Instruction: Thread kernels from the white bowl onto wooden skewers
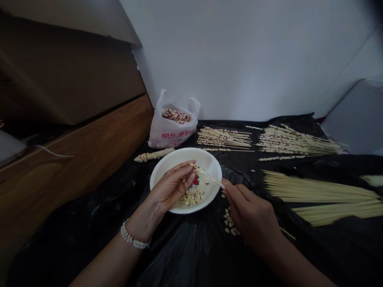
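A thin bamboo skewer threaded with pale corn kernels (pixel 206 174) slants over a white bowl (pixel 158 169). My left hand (pixel 175 181) is closed at the skewer's upper tip, thumb and fingers pinched together; whether a loose kernel is between them I cannot tell. Further down, my right hand (pixel 249 211) grips the same skewer at the lower end of the kernels, and the bare stick (pixel 287 233) shows beyond the hand. Loose corn kernels (pixel 191 197) lie in the bowl, over a red printed pattern. More kernels (pixel 229 223) are scattered beside it, partly hidden by my right hand.
Black plastic sheeting (pixel 191 247) covers the surface. Behind the bowl stand a plastic bag (pixel 170 133) of corn cobs and a partly stripped cob (pixel 154 154). Two piles of filled skewers (pixel 223 137) (pixel 287 141) lie at the back; bare skewers (pixel 314 189) lie at right.
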`<move>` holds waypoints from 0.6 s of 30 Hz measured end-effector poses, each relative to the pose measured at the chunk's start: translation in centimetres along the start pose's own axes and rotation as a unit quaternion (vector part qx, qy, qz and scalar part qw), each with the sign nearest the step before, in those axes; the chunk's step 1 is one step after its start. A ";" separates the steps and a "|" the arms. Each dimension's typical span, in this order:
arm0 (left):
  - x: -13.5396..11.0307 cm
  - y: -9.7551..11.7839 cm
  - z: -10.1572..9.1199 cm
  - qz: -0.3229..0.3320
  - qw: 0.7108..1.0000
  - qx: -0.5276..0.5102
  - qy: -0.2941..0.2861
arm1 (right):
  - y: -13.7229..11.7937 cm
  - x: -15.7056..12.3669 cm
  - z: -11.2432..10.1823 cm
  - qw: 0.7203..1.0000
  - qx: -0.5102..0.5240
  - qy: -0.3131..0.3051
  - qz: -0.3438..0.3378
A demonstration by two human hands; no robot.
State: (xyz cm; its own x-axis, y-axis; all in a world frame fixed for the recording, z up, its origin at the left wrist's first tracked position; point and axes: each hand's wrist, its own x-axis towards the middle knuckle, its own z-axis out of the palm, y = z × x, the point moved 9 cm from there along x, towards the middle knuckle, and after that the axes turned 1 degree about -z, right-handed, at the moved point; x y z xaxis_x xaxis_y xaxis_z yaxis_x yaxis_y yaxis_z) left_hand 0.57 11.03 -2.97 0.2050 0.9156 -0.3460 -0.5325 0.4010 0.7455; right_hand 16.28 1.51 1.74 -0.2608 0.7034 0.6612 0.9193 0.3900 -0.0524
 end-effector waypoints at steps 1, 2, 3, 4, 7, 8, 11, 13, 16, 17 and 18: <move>0.0 0.1 -0.1 0.003 1.000 -0.005 0.002 | 0.0 0.0 0.0 1.000 -0.003 -0.001 0.001; 0.0 0.1 -0.1 0.003 1.000 -0.007 0.004 | 0.1 0.0 0.0 1.000 -0.004 -0.002 0.002; 0.0 0.1 -0.1 0.002 1.000 -0.007 0.006 | 0.1 0.0 0.0 1.000 -0.005 -0.003 0.003; 0.0 0.0 -0.1 -0.001 1.000 -0.006 0.007 | 0.1 0.0 0.0 1.000 -0.005 -0.005 0.004; -0.1 -0.1 -0.1 -0.006 1.000 -0.006 0.008 | 0.2 0.0 0.1 1.000 -0.007 -0.010 0.005; -0.1 0.0 0.0 -0.005 1.000 -0.008 0.008 | 0.2 0.0 0.2 1.000 -0.007 -0.010 0.005; -0.3 -0.1 0.3 -0.008 1.000 -0.010 0.007 | 0.1 -0.1 0.2 1.000 -0.008 -0.009 0.000; -0.3 -0.2 0.3 -0.012 1.000 -0.011 0.006 | 0.0 0.0 0.2 1.000 -0.007 -0.008 -0.003; -0.2 -0.2 0.0 -0.011 1.000 -0.017 0.010 | 0.0 0.0 0.2 1.000 -0.004 -0.008 -0.005; 0.0 -0.2 -0.2 -0.011 1.000 -0.022 0.013 | 0.0 0.0 0.2 1.000 -0.003 -0.007 -0.006; 0.1 -0.2 -0.3 -0.012 0.999 -0.027 0.016 | 0.0 0.0 0.1 1.000 -0.002 -0.006 -0.007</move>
State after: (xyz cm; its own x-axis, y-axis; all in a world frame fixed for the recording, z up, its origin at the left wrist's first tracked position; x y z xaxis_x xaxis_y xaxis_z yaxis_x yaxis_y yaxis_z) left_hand 0.39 11.01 -3.32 0.1924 0.9042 -0.3812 -0.5720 0.4190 0.7051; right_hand 16.26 1.57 1.63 -0.2761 0.7050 0.6532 0.9168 0.3973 -0.0413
